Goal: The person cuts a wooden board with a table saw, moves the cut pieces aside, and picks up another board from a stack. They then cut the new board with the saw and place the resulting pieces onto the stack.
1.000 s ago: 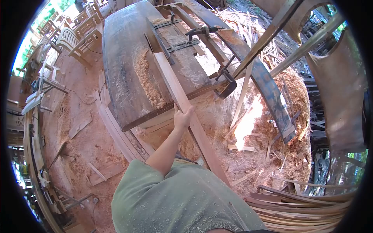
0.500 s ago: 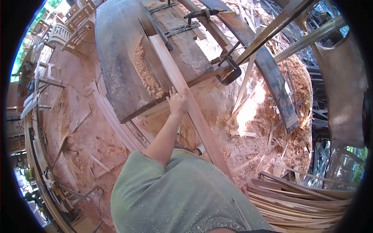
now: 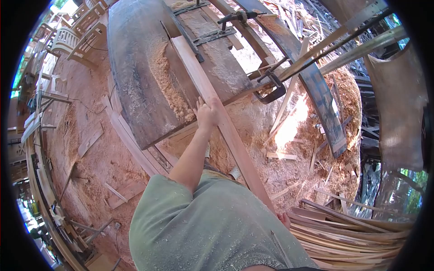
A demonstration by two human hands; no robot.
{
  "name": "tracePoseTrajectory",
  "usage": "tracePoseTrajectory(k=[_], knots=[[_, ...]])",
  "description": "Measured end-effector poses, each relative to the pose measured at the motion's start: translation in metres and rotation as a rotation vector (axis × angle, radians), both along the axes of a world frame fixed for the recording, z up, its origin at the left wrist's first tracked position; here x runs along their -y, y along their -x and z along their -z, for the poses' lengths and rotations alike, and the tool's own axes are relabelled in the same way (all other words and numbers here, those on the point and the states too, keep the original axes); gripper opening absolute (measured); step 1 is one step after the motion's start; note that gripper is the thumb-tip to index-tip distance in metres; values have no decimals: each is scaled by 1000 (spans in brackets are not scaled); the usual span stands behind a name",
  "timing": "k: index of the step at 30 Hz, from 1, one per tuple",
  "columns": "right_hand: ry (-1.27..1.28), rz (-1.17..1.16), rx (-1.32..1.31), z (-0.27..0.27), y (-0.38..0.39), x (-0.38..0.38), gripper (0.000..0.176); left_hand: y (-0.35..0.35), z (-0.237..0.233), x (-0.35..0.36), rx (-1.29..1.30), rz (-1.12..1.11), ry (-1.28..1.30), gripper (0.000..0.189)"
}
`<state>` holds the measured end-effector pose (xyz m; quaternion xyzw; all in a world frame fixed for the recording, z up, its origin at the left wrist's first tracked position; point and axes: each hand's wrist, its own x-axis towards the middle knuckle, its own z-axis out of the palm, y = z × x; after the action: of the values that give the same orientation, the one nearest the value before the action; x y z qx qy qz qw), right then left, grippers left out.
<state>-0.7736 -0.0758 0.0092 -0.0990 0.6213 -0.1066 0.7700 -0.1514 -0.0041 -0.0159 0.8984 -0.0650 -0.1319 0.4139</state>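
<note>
A long wooden board (image 3: pixel 230 131) runs from my waist up onto a worn, dark table (image 3: pixel 135 90), alongside a straight guide strip (image 3: pixel 183 34). Just past the board's far end, a thin saw blade (image 3: pixel 166 29) stands out of the tabletop. My left hand (image 3: pixel 207 114) lies at the board's left edge near the table's front, fingers spread and thumb side against the wood. At the board's near end is my right hand (image 3: pixel 284 219), fingers curled at the wood and mostly hidden behind my green shirt. A ridge of sawdust (image 3: pixel 165 79) lies left of the board.
A C-clamp (image 3: pixel 271 88) grips the table's right front edge, and another clamp (image 3: pixel 237 17) sits farther back. Stacked wood strips (image 3: pixel 343 239) lie at my right. Offcuts and sawdust cover the ground. Wooden chairs (image 3: pixel 68 40) stand at the far left.
The board appears slightly farther along the table toward the blade. More of my right hand shows beside my shirt. My left hand keeps nearly the same place, and the view has shifted a little.
</note>
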Motion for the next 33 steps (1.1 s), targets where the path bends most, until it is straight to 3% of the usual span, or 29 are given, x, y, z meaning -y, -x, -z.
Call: tracePoseTrajectory(k=[3, 7, 27, 33], knots=[[100, -100, -48, -32, -35, -7, 53, -3, 2, 0, -24, 7, -23, 77], [145, -193, -5, -20, -24, -2, 60, -11, -5, 1, -56, 25, -71, 74], [-29, 105, -86, 40, -22, 9, 55, -56, -15, 3, -92, 12, -111, 73], [-97, -5, -8, 56, -14, 22, 57, -70, -16, 4, -71, -1, -114, 72]])
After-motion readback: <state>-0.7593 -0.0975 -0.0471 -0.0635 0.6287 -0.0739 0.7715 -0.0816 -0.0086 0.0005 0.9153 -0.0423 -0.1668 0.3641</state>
